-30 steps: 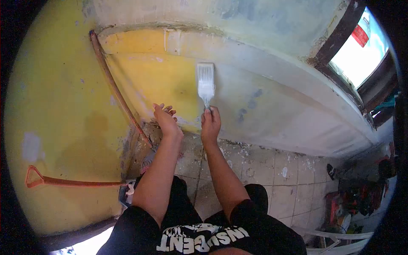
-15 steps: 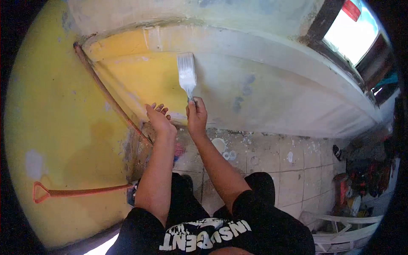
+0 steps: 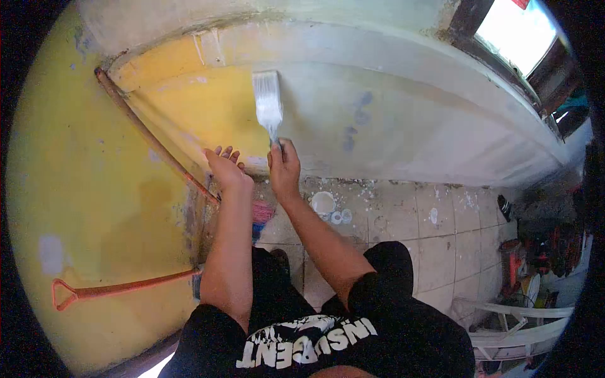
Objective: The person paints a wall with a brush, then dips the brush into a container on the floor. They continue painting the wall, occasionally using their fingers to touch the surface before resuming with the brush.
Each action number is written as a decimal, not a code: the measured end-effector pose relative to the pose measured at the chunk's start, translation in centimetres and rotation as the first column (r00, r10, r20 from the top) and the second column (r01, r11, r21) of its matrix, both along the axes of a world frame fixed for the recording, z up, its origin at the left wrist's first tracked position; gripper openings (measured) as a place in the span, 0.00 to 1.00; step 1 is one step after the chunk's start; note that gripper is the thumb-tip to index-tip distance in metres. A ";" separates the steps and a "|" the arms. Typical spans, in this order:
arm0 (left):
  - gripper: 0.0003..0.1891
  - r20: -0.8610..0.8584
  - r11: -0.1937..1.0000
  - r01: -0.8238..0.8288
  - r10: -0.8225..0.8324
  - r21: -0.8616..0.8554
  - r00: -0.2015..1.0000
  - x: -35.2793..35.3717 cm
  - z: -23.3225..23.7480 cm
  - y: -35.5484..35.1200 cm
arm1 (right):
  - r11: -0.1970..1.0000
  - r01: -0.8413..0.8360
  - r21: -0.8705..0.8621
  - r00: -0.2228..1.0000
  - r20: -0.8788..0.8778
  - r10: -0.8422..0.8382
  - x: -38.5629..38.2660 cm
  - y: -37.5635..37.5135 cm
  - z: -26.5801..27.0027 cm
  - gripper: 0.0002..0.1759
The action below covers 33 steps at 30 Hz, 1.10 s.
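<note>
In the head view my right hand (image 3: pixel 285 169) grips a paintbrush (image 3: pixel 268 101) by its handle, bristles pointing up. White paint coats the bristles and the ferrule. The brush overlaps the wall (image 3: pixel 227 107) at the border between its yellow part and a whitish painted part (image 3: pixel 416 120) on the right. My left hand (image 3: pixel 228 167) is raised just left of the brush, palm up and fingers apart, with nothing in it.
A wooden pole (image 3: pixel 148 132) leans in the left corner, and an orange-handled tool (image 3: pixel 126 288) rests against the yellow side wall. On the spattered tile floor are a white round container (image 3: pixel 323 203) and a pink-bristled broom head (image 3: pixel 262 211). A white ladder (image 3: pixel 523 340) lies lower right.
The view has shifted slightly, so the wall and window sit higher and further left. The brush stays in my right hand near the same border, and my left hand remains raised.
</note>
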<state>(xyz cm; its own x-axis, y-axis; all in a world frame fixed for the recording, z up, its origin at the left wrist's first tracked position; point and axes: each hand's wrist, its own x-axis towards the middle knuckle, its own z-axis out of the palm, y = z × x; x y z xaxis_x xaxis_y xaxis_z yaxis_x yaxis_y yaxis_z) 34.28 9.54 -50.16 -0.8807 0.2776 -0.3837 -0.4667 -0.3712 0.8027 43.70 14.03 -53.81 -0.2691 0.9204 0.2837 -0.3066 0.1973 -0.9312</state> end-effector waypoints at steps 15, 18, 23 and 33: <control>0.39 -0.026 0.996 0.091 -0.092 -0.017 0.995 0.0 -0.8 0.3 | 0.953 0.210 -0.219 0.946 0.293 -0.140 -0.7 0.2 -21.8 0.08; 0.39 0.008 0.995 0.101 -0.101 -0.001 0.995 0.5 0.1 0.4 | 0.924 0.156 -0.348 0.976 0.199 -0.089 -0.1 -0.5 -22.2 0.07; 0.32 0.045 0.999 0.036 -0.036 0.000 0.998 0.5 0.3 0.6 | 0.728 -0.033 -0.685 0.999 -0.038 0.010 2.1 -2.4 -26.7 0.06; 0.32 0.021 0.999 0.026 -0.025 -0.021 0.999 1.3 1.2 0.2 | 0.705 -0.009 -0.709 0.792 0.425 0.438 -0.4 -1.2 -24.8 0.08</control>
